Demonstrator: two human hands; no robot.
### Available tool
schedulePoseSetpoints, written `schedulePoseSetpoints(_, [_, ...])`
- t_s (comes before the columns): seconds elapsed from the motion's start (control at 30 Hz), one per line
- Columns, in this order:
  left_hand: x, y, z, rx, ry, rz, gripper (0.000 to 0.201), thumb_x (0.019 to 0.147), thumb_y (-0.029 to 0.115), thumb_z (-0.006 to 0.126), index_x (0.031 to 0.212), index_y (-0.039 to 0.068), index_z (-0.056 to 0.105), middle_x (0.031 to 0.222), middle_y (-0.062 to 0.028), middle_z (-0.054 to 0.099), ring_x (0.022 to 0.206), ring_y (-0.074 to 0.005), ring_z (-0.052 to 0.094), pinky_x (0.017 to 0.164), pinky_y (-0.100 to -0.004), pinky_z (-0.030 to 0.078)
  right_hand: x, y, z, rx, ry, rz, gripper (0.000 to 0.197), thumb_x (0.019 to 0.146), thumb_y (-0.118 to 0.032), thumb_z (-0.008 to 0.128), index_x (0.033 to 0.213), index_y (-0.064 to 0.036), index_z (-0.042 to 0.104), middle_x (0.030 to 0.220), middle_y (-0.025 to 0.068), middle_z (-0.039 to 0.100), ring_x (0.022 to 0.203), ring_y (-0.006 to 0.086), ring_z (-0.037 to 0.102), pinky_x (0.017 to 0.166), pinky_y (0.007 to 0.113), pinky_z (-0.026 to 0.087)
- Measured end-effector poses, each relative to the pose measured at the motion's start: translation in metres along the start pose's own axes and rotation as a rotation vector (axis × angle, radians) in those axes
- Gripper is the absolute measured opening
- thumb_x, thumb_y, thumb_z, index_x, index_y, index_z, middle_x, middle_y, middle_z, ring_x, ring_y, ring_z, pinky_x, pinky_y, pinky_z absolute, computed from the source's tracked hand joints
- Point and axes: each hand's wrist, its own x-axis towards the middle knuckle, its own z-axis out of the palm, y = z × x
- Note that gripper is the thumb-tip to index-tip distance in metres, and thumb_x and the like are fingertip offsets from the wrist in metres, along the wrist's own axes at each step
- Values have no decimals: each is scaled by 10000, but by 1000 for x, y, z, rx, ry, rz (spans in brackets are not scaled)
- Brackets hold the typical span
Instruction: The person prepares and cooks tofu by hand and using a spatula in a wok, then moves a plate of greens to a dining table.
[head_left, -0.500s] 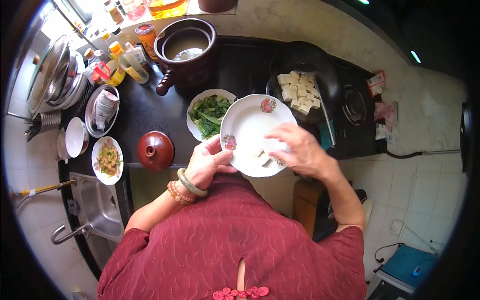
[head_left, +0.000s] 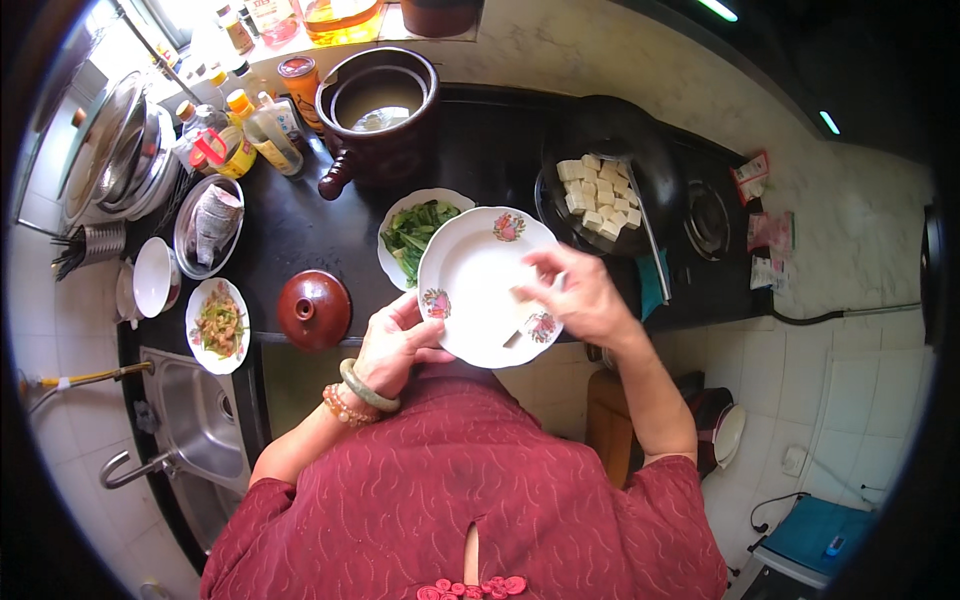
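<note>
My left hand (head_left: pixel 393 342) grips the left rim of a white flowered plate (head_left: pixel 475 300), thumb on top, holding it in front of my body. Over the plate's right side, my right hand (head_left: pixel 582 295) has its fingers curled in, slightly blurred; whatever may be between the fingertips is too small to make out. A small dark-edged piece (head_left: pixel 514 340) shows on the plate near its lower rim. Partly behind the plate is a dish of chopped leafy greens (head_left: pixel 415 232). Cubes of tofu (head_left: pixel 598 195) sit in the dark wok (head_left: pixel 655 165) to the right.
A brown clay pot (head_left: pixel 378 105) stands at the back, its red-brown lid (head_left: pixel 313 310) near the counter's front edge. At left are a fish on an oval plate (head_left: pixel 212 225), a plated cooked dish (head_left: pixel 217 325), bottles (head_left: pixel 262 135) and a sink (head_left: pixel 195 410).
The plate and my left hand have shifted left and slightly down. My right hand has moved a little with them, its fingers still curled above the plate.
</note>
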Motion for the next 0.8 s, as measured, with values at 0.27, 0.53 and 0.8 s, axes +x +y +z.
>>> schedulePoseSetpoints(0.27, [-2, -2, 4, -35, 12, 21, 386, 885, 18, 618, 1265, 22, 551, 1094, -79, 661, 848, -167, 691, 668, -270, 615, 48, 68, -101, 196, 255, 188, 333, 861, -51, 688, 1165, 48, 595, 957, 88, 695, 865, 118, 648, 777, 245, 529])
schedulePoseSetpoints(0.53, [-1, -2, 9, -4, 12, 26, 388, 886, 35, 623, 1267, 20, 551, 1084, -75, 660, 847, -164, 685, 670, -270, 614, 120, 114, -98, -309, 135, -11, 307, 733, -73, 722, 1011, 23, 633, 916, 132, 686, 814, 189, 656, 781, 304, 524])
schedulePoseSetpoints(0.8, [-5, -4, 10, -32, 51, 35, 374, 890, 32, 617, 1258, 19, 551, 1084, -77, 660, 849, -165, 685, 675, -272, 614, 178, 132, -83, -617, -58, -257, 270, 748, 2, 625, 1012, -25, 673, 999, 181, 672, 976, 333, 633, 877, 391, 503])
